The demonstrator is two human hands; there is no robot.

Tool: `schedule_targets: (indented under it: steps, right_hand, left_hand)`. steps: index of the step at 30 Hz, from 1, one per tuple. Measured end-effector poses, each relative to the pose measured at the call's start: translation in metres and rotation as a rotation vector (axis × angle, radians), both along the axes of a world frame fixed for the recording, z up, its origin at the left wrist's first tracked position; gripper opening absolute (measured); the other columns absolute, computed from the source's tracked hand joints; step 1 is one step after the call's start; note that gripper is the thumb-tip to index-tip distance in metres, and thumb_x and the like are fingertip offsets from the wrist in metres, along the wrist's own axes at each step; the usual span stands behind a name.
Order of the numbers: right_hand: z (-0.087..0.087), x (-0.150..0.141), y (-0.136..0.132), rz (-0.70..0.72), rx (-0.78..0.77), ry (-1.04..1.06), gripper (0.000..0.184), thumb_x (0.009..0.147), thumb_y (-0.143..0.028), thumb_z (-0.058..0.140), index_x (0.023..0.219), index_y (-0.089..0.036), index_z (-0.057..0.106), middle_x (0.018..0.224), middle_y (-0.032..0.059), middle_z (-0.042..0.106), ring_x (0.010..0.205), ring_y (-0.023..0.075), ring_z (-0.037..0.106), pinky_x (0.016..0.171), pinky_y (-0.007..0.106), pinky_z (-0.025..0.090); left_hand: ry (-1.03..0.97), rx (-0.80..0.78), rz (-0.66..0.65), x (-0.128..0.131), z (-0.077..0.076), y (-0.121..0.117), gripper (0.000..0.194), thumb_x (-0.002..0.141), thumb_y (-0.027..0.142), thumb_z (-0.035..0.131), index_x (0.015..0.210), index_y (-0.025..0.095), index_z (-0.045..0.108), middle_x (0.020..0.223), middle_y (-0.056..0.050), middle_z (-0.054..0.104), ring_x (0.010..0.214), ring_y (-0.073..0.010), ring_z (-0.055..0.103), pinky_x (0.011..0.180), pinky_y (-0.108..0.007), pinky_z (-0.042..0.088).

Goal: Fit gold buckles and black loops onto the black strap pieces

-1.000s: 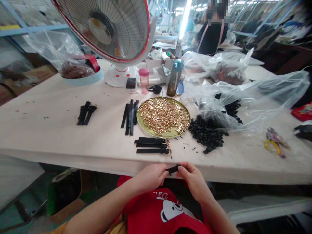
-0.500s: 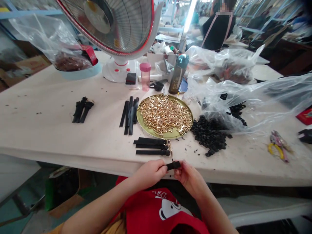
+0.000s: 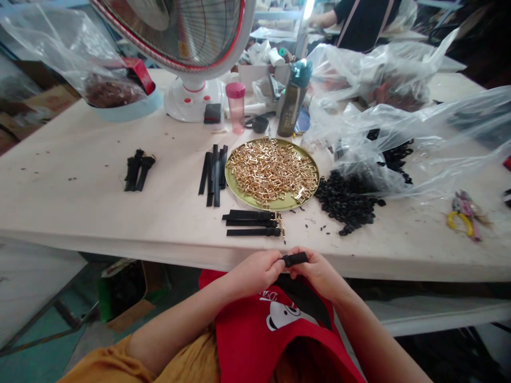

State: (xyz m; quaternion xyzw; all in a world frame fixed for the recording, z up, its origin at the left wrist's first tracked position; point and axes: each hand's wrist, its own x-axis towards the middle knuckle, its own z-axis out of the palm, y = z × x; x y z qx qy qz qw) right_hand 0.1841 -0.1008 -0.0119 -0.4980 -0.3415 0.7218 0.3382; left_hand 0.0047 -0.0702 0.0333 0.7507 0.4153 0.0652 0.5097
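Observation:
Between my two hands, at the table's front edge, is a short black strap. My left hand is closed on its left end, and my right hand pinches it from the right. Fingers cover part of the strap, so I cannot see whether a buckle is on it. Just beyond, three black straps with gold buckles lie side by side, buckles to the right. Behind them stands a round tray heaped with small gold buckles. Plain black strips lie left of the tray.
Black loops spill from a clear plastic bag on the right. Pliers lie farther right. A black bundle rests at left. A fan, pink cup and bottle stand behind; a person is beyond.
My view has tilted down a little, so the table sits higher in the picture. Both hands still grip the strap, which shows slightly more of its length now.

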Motion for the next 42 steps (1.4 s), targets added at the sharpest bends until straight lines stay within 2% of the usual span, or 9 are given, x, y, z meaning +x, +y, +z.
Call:
schedule_targets:
  steps: [5, 10, 17, 21, 25, 29, 32, 37, 42]
  right_hand:
    - [0.003, -0.004, -0.011, -0.055, 0.105, -0.057, 0.033, 0.074, -0.048, 0.061, 0.081, -0.016, 0.058, 0.065, -0.0013, 0.055, 0.060, 0.0105, 0.047, 0.060, 0.023, 0.035]
    - [0.002, -0.020, -0.010, -0.217, 0.199, -0.105, 0.034, 0.069, -0.046, 0.066, 0.080, -0.015, 0.058, 0.067, -0.0003, 0.055, 0.060, 0.0111, 0.045, 0.059, 0.024, 0.037]
    - [-0.009, -0.027, 0.015, -0.023, 0.234, -0.129, 0.033, 0.074, -0.048, 0.060, 0.077, -0.015, 0.060, 0.073, 0.0019, 0.059, 0.069, 0.0145, 0.050, 0.068, 0.027, 0.040]
    - [-0.001, -0.008, 0.057, 0.037, 0.382, -0.441, 0.037, 0.082, -0.050, 0.047, 0.072, -0.016, 0.058, 0.064, 0.0015, 0.054, 0.062, 0.0141, 0.048, 0.060, 0.026, 0.039]
    - [0.000, 0.008, 0.126, 0.001, 0.653, -0.959, 0.025, 0.085, -0.038, 0.045, 0.082, -0.017, 0.059, 0.076, 0.0040, 0.058, 0.070, 0.0162, 0.053, 0.066, 0.028, 0.040]
    - [-0.008, -0.002, 0.183, 0.414, 0.790, -1.557, 0.019, 0.086, -0.025, 0.043, 0.087, -0.018, 0.061, 0.087, 0.0058, 0.060, 0.075, 0.0175, 0.057, 0.064, 0.027, 0.038]
    - [-0.011, -0.014, 0.200, 0.592, 0.822, -1.697, 0.018, 0.084, -0.016, 0.043, 0.081, -0.015, 0.061, 0.083, 0.0082, 0.062, 0.071, 0.0188, 0.058, 0.059, 0.028, 0.036]
    - [0.006, -0.014, 0.184, 0.695, 0.942, -1.730, 0.017, 0.081, -0.008, 0.043, 0.080, -0.012, 0.059, 0.081, 0.0099, 0.061, 0.074, 0.0204, 0.056, 0.063, 0.030, 0.035]
    - [0.050, -0.015, 0.128, 0.704, 1.460, -1.683, 0.015, 0.082, -0.009, 0.046, 0.088, -0.014, 0.058, 0.079, 0.0067, 0.057, 0.074, 0.0206, 0.051, 0.068, 0.033, 0.034]
  left_hand:
    - [-0.032, -0.051, 0.152, 0.001, 0.000, -0.011, 0.029, 0.086, 0.028, 0.032, 0.107, 0.015, 0.048, 0.093, -0.008, 0.061, 0.082, -0.0180, 0.056, 0.071, -0.028, 0.042]
    - [-0.066, -0.047, 0.154, 0.002, 0.004, -0.011, 0.047, 0.084, 0.023, 0.034, 0.130, 0.015, 0.031, 0.123, -0.014, 0.051, 0.109, -0.0223, 0.051, 0.093, -0.035, 0.037]
    - [-0.099, -0.075, 0.216, 0.002, -0.013, 0.011, 0.039, 0.089, 0.039, 0.030, 0.119, 0.017, 0.041, 0.109, -0.010, 0.059, 0.101, -0.0221, 0.054, 0.087, -0.034, 0.039]
    - [-0.058, -0.005, 0.289, -0.011, -0.017, 0.038, 0.029, 0.089, 0.037, 0.027, 0.089, 0.018, 0.048, 0.083, -0.004, 0.058, 0.077, -0.0170, 0.053, 0.071, -0.028, 0.038]
    - [-0.117, -0.013, 0.394, -0.022, -0.019, 0.063, 0.027, 0.089, 0.036, 0.027, 0.071, 0.019, 0.038, 0.062, 0.002, 0.045, 0.061, -0.0122, 0.043, 0.059, -0.025, 0.032]
    - [-0.278, -0.109, 0.453, -0.027, -0.025, 0.073, 0.027, 0.088, 0.037, 0.028, 0.069, 0.019, 0.034, 0.053, 0.006, 0.034, 0.051, -0.0089, 0.035, 0.053, -0.023, 0.028]
    - [-0.298, -0.123, 0.454, -0.031, -0.027, 0.072, 0.028, 0.088, 0.039, 0.030, 0.070, 0.019, 0.036, 0.051, 0.007, 0.034, 0.049, -0.0081, 0.034, 0.051, -0.022, 0.027]
    - [-0.295, -0.110, 0.487, -0.036, -0.022, 0.066, 0.030, 0.087, 0.041, 0.032, 0.073, 0.017, 0.041, 0.052, 0.006, 0.039, 0.050, -0.0087, 0.037, 0.055, -0.023, 0.033]
    - [-0.341, 0.033, 0.556, -0.034, -0.003, 0.067, 0.034, 0.079, 0.043, 0.050, 0.096, 0.015, 0.054, 0.084, -0.003, 0.057, 0.076, -0.0136, 0.050, 0.069, -0.025, 0.040]
